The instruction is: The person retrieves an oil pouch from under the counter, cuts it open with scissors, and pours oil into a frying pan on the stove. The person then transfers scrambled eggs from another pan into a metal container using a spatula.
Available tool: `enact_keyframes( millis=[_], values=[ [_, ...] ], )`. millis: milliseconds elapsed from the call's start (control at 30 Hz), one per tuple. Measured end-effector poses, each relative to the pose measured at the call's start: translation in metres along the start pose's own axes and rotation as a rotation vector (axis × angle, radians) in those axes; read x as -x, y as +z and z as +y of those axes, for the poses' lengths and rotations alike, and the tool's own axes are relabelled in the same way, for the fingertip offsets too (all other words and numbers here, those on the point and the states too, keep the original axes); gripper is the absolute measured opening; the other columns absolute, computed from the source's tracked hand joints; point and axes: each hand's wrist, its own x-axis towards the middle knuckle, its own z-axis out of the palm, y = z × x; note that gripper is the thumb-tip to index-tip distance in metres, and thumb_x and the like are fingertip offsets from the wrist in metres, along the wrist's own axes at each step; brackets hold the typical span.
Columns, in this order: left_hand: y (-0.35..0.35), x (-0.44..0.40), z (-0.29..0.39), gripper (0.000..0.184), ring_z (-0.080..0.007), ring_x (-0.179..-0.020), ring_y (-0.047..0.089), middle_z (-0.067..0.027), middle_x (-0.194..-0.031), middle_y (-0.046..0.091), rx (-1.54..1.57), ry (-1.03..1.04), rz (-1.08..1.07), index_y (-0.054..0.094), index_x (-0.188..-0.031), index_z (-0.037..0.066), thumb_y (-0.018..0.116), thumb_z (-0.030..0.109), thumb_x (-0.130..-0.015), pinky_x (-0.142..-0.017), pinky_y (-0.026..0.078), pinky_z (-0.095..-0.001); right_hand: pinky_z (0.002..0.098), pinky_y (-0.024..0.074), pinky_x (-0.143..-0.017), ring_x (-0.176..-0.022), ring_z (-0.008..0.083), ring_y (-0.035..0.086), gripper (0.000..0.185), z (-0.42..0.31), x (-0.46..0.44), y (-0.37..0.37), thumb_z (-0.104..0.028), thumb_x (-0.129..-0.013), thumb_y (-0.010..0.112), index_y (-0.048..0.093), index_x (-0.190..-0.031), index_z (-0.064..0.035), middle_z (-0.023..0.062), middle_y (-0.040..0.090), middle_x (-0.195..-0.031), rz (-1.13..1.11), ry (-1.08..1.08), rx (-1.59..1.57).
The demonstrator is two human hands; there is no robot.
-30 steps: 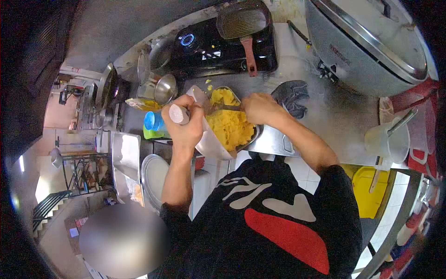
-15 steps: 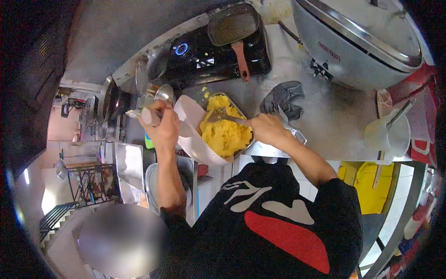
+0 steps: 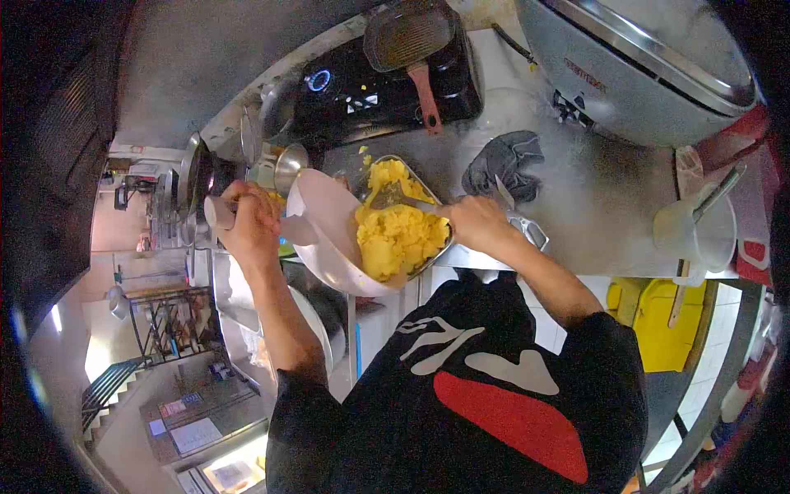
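Observation:
My left hand is closed around the thick handle of a pale pink pan. The pan is tipped on its side, its open mouth facing right toward a metal tray. Yellow mash-like food is heaped across the pan's edge and the tray; where one ends beneath it is hidden. With fingers wrapped round its handle, my right hand grips a spatula, whose blade is pressed into the yellow food. Right of the tray lies a crumpled dark cloth.
Behind the tray, a black gas stove has one blue flame lit and a grill pan on top. A large rice cooker stands back right. Farther right is a translucent jug; a metal bowl sits left.
My left hand and the pan have shifted left, and the pan is turned differently. The spatula remains in the food. A blurred oval at the lower left is gone from view.

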Motion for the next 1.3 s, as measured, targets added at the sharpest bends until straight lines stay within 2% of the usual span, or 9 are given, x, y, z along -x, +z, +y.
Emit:
enact_keyframes(
  millis=[267, 400, 500, 533, 733, 833, 1033, 1133, 1300],
  values=[
    [0.009, -0.014, 0.001, 0.017, -0.0084, -0.037, 0.030, -0.0019, -0.049, 0.037, -0.056, 0.023, -0.020, 0.041, -0.063, 0.004, 0.048, -0.003, -0.077, -0.034, 0.025, -0.0232, 0.0446, 0.0500, -0.063, -0.074, 0.0325, 0.062, 0.045, -0.017, 0.012, -0.018, -0.010, -0.072, 0.055, 0.060, -0.114, -0.0231, 0.0155, 0.062, -0.080, -0.084, -0.014, 0.000],
    [0.019, -0.021, -0.005, 0.018, -0.0078, -0.037, 0.031, -0.0016, -0.050, 0.037, -0.138, 0.001, -0.050, 0.041, -0.062, 0.004, 0.048, -0.002, -0.078, -0.034, 0.025, -0.0234, 0.0404, 0.0505, -0.058, -0.071, 0.0277, 0.064, 0.042, -0.033, 0.013, -0.018, -0.009, -0.073, 0.053, 0.061, -0.113, -0.0216, 0.0095, 0.062, -0.086, -0.078, -0.320, 0.049],
    [0.018, -0.028, -0.013, 0.018, -0.0072, -0.038, 0.032, -0.0012, -0.050, 0.038, -0.126, -0.008, -0.145, 0.041, -0.063, 0.004, 0.048, -0.002, -0.078, -0.034, 0.025, -0.0232, 0.0401, 0.0505, -0.056, -0.070, 0.0265, 0.064, 0.037, -0.044, 0.001, -0.009, -0.011, -0.075, 0.052, 0.062, -0.110, -0.0173, 0.0096, 0.063, -0.084, -0.216, -0.371, 0.102],
    [0.018, -0.030, -0.015, 0.018, -0.0070, -0.038, 0.032, -0.0010, -0.050, 0.038, -0.120, -0.006, -0.189, 0.042, -0.063, 0.004, 0.048, -0.002, -0.078, -0.034, 0.025, -0.0231, 0.0411, 0.0516, -0.055, -0.067, 0.0309, 0.065, 0.018, -0.044, -0.002, -0.004, -0.014, -0.072, 0.054, 0.068, -0.077, -0.0040, 0.0151, 0.064, -0.072, -0.035, -0.403, 0.048],
    [0.018, -0.031, -0.013, 0.016, -0.0074, -0.037, 0.032, 0.0002, -0.049, 0.037, -0.185, -0.018, -0.113, 0.043, -0.065, 0.004, 0.050, -0.001, -0.079, -0.033, 0.025, -0.0230, 0.0403, 0.0517, -0.054, -0.064, 0.0296, 0.065, 0.016, -0.029, -0.017, -0.009, -0.016, -0.070, 0.056, 0.067, -0.066, -0.0055, 0.0140, 0.065, -0.069, -0.038, -0.421, 0.150],
    [0.021, -0.031, -0.002, 0.016, -0.0073, -0.037, 0.032, 0.0002, -0.050, 0.038, -0.204, -0.026, -0.113, 0.043, -0.067, 0.005, 0.051, 0.000, -0.079, -0.033, 0.025, -0.0228, 0.0406, 0.0516, -0.054, -0.064, 0.0299, 0.065, 0.015, -0.020, -0.022, -0.025, -0.016, -0.069, 0.057, 0.067, -0.065, -0.0056, 0.0141, 0.065, -0.069, -0.148, -0.369, 0.226],
    [0.018, -0.037, -0.002, 0.016, -0.0071, -0.039, 0.035, 0.0004, -0.052, 0.041, -0.154, -0.032, -0.031, 0.045, -0.066, 0.007, 0.052, 0.001, -0.079, -0.037, 0.028, -0.0220, 0.0415, 0.0515, -0.053, -0.064, 0.0310, 0.065, 0.015, -0.007, -0.027, -0.016, -0.015, -0.069, 0.057, 0.067, -0.066, -0.0043, 0.0150, 0.064, -0.068, -0.032, -0.414, 0.239],
    [0.005, -0.041, -0.009, 0.021, -0.0073, -0.039, 0.035, 0.0005, -0.051, 0.040, -0.125, 0.017, -0.141, 0.043, -0.062, 0.008, 0.051, 0.000, -0.079, -0.037, 0.028, -0.0222, 0.0414, 0.0515, -0.054, -0.065, 0.0310, 0.065, 0.015, 0.004, -0.026, -0.008, -0.015, -0.068, 0.057, 0.067, -0.066, -0.0027, 0.0156, 0.064, -0.069, 0.017, -0.400, 0.216],
    [-0.006, -0.038, 0.008, 0.024, -0.0084, -0.035, 0.029, -0.0016, -0.047, 0.035, -0.048, 0.002, -0.154, 0.035, -0.058, 0.008, 0.046, -0.003, -0.077, -0.032, 0.024, -0.0228, 0.0424, 0.0513, -0.060, -0.070, 0.0323, 0.064, 0.020, 0.003, -0.012, -0.052, -0.016, -0.070, 0.059, 0.069, -0.085, -0.0088, 0.0140, 0.065, -0.072, -0.079, -0.315, 0.093]
  ],
)
